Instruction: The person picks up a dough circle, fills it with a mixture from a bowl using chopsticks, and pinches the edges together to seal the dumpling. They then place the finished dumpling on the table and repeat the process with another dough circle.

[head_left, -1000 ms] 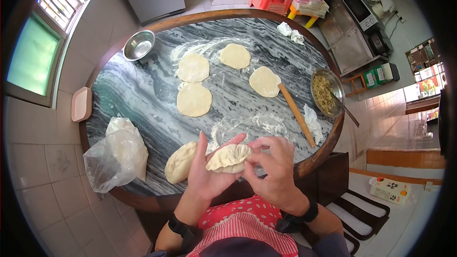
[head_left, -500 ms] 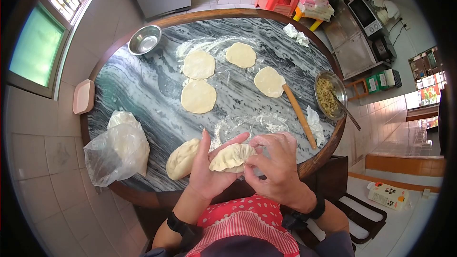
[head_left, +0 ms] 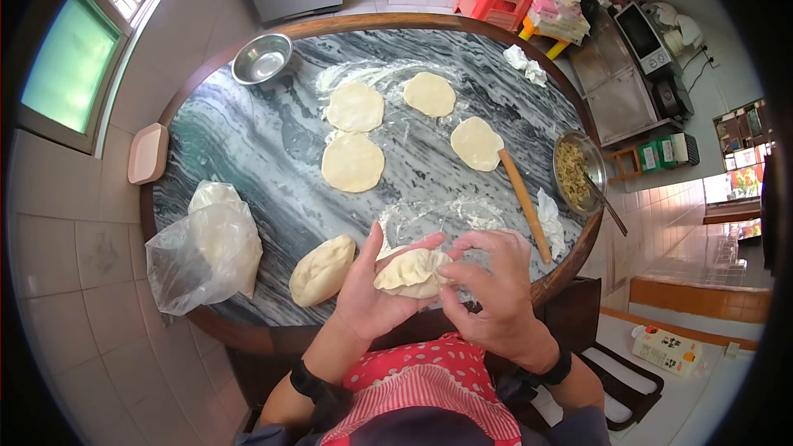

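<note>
A pleated dumpling [head_left: 411, 273] lies across the palm and fingers of my left hand [head_left: 363, 301], just above the table's near edge. My right hand [head_left: 496, 293] pinches the dumpling's right end between thumb and fingers. On the marble to the left of my left hand rests a larger finished dumpling [head_left: 323, 271]. Several flat dough rounds lie beyond my hands, one of them [head_left: 353, 162] nearest to me. The rolling pin [head_left: 525, 205] is on the right, its far end touching another round [head_left: 477, 144].
A plastic bag of dough [head_left: 216, 244] sits at the left. Farther back is a steel bowl [head_left: 263, 59]. A bowl of filling [head_left: 574, 172] with a spoon stands at the right edge, near crumpled white plastic [head_left: 549, 223]. A pink tray [head_left: 149, 154] is at the far left.
The view has shifted slightly. My hands and the dumpling sit a little farther right in view, and my right fingers remain at the dumpling's right end.
</note>
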Demonstrator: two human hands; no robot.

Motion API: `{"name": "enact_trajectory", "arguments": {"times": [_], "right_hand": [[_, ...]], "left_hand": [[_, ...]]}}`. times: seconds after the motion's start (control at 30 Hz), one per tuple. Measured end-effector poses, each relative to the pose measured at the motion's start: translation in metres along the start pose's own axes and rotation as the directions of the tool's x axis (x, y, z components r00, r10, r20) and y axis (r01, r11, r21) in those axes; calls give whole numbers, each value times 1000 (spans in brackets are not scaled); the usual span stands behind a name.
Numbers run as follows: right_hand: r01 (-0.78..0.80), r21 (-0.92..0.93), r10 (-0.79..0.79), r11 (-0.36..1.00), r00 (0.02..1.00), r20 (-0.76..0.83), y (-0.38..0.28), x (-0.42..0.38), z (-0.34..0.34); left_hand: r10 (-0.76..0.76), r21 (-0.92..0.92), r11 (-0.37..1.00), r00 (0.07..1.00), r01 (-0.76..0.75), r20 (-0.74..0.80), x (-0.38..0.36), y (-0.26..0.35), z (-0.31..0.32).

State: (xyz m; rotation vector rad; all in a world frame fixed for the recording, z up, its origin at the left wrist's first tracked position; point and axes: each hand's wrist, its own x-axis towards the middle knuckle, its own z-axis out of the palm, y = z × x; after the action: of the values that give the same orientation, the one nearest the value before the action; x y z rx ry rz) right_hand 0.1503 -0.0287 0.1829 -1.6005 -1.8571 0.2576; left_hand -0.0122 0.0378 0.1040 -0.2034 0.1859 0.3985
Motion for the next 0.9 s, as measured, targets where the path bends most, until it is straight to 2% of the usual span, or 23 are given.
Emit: {"name": "enact_trajectory", "arguments": {"times": [0.07,0.2,0.4,0.47,0.6,0.67,0.8,0.9], "right_hand": [[100,-51,-95,994,991,91,-2,5,-2],[95,-77,-83,993,986,142,-4,5,5],[88,-85,-78,992,990,117,-3,7,17],[22,-55,-20,998,999,44,-4,6,24],[-17,-82,19,997,999,35,-5,4,28],[-29,-88,33,996,998,47,-8,5,23],[15,-103,-10,995,999,44,-16,10,12],[80,-102,-66,992,989,134,-16,14,13]], "left_hand": [[-21,-89,996,999,25,37,2,0,0],[8,-30,999,999,-10,-44,4,-3,6],[35,-48,998,999,-35,-3,5,-4,2],[70,-6,997,993,-71,-98,7,-6,6],[108,35,994,987,-105,-118,9,-7,3],[64,-41,997,995,-67,-72,8,-5,-2],[48,-54,997,998,-50,-32,5,-2,3],[17,-90,996,1000,-15,24,6,-3,-2]]}}
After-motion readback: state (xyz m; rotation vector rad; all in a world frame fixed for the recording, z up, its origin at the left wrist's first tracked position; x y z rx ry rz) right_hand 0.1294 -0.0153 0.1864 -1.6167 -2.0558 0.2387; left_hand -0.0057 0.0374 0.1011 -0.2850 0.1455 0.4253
